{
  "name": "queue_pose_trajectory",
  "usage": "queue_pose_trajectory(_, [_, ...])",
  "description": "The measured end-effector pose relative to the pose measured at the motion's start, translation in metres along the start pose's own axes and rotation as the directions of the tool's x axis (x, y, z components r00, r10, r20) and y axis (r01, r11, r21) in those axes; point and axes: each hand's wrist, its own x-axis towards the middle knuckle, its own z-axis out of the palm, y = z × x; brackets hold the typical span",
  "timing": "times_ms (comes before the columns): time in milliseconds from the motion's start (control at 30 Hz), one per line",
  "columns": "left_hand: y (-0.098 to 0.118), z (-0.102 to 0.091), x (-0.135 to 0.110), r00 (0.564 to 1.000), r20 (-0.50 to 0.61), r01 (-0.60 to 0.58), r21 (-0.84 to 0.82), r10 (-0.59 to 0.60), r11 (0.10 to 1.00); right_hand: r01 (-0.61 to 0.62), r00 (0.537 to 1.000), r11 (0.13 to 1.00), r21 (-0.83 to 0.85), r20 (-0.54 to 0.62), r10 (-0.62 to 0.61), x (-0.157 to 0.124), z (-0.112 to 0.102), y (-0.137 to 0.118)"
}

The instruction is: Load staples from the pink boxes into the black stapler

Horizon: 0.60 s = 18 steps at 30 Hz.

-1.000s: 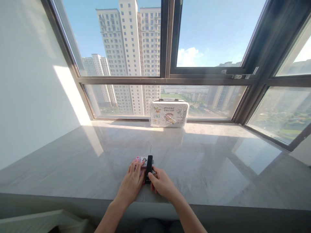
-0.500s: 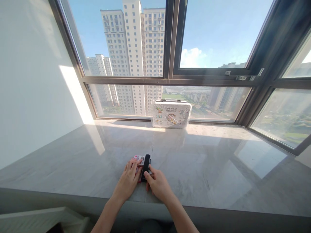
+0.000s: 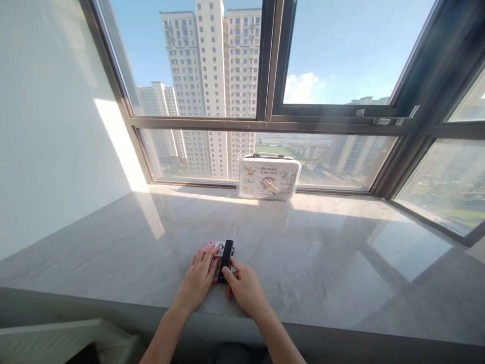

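A small pink packet (image 3: 214, 246) lies on the grey marble sill (image 3: 322, 253) near its front edge. A slim black device (image 3: 226, 252) lies across the packet's right side. My left hand (image 3: 199, 278) rests with fingers flat on the packet's left part. My right hand (image 3: 244, 288) pinches the near end of the black device with thumb and fingers. Much of the packet is hidden under my hands and the device.
A white case with cartoon prints (image 3: 268, 177), wrapped in clear film, stands against the window at the back. A white wall (image 3: 49, 141) closes the left side. Dark window frames (image 3: 271, 60) run along the back and right. A pale ledge (image 3: 56, 341) shows below left.
The view has drifted slightly, so the hands and packet sit a little lower left in the picture. Both hands stay on the packet and black device with almost no motion.
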Motion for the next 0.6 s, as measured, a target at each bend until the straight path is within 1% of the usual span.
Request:
queue_pose_trajectory(133, [0.0, -0.001, 0.001, 1.0, -0.011, -0.013, 0.01, 0.013, 1.0, -0.002, 1.0, 1.0, -0.014, -0.002, 0.002, 0.0, 0.0, -0.001])
queue_pose_trajectory(300, [0.001, -0.003, 0.0, 0.999, -0.02, -0.037, -0.014, 0.036, 0.999, -0.016, 1.0, 0.999, -0.028, 0.0, 0.016, -0.002, 0.0, -0.005])
queue_pose_trajectory(600, [0.003, -0.003, 0.0, 0.999, -0.023, -0.025, -0.017, 0.025, 1.0, -0.049, 0.999, 0.998, -0.043, -0.01, 0.048, -0.007, -0.004, -0.014])
